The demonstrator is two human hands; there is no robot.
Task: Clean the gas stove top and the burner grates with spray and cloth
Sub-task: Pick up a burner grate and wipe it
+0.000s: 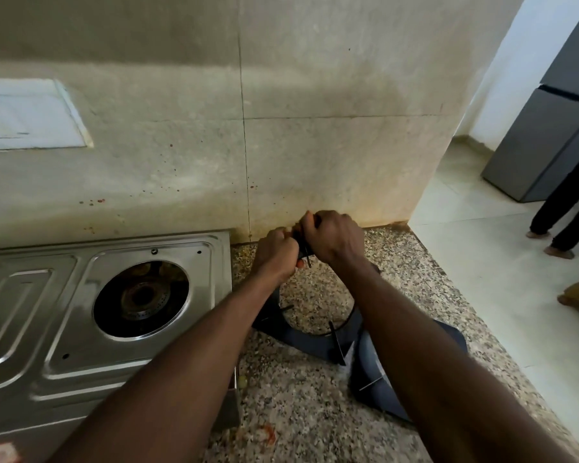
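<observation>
Left hand [276, 250] and right hand [335, 237] clenched on the grate [269, 315], tipping it up on edge on the counter [315, 412] beneath them, likely for cleaning clear of the stove [47, 329] at their left

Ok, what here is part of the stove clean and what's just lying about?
Job:
stove top
burner
held grate, gripped by left hand and right hand
second grate, lying on the counter

Lying about:
fridge
bystander's legs
</observation>
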